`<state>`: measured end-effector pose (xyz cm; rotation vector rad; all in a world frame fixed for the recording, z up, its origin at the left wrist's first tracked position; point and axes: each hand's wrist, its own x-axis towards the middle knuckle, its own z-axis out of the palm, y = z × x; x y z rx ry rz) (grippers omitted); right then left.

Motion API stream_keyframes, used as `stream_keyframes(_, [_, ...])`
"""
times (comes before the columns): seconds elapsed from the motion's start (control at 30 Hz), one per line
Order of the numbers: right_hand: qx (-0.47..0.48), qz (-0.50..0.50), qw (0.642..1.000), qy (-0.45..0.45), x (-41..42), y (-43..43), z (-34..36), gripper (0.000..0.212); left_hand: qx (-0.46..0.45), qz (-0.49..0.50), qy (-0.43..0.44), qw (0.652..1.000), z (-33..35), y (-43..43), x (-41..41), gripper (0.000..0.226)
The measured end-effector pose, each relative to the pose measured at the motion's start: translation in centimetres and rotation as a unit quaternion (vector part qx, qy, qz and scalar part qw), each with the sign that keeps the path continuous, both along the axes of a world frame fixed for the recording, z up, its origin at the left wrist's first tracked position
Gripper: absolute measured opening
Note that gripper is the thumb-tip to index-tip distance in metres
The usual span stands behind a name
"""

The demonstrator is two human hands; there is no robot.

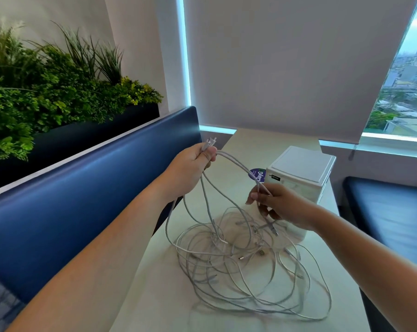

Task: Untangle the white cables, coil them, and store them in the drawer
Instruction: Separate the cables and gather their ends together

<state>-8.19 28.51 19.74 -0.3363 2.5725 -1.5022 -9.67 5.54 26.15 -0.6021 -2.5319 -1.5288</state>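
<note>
Fingers (208, 153) of the left hand (190, 164) were clenched round a bunch of cable ends, with the connectors (211, 141) protruding above the fist, near the surface's left edge. The right hand (281, 207) pinched strands of the same run lower down, in front of the drawer unit (303, 173) standing toward the far right corner. The rest of the white cables (238, 259) lay in a loose tangle across the middle of the surface (154, 295). They were judged light, limp and smooth, liable to slip and re-knot. Best hold: just behind a connector, feeding one strand out hand over hand.
</note>
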Motion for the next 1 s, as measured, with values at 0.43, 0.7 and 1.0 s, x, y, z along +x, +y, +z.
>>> stream_keyframes(0.43, [0.19, 0.027, 0.978, 0.08, 0.0, -0.8, -2.5, 0.036, -0.008, 0.05, 0.04, 0.998, 0.5, -0.7, -0.2, 0.033])
stream_keyframes(0.7, [0.329, 0.02, 0.925, 0.189, 1.2, -0.9, -3.6, 0.022, -0.003, 0.068, 0.04, 0.997, 0.3, -1.3, -0.8, 0.033])
stream_keyframes(1.0, [0.203, 0.007, 0.946, 0.252, 2.8, -0.4, -4.5, 0.059, -0.013, 0.072, 0.032, 0.997, -0.1, -1.9, -1.2, 0.035])
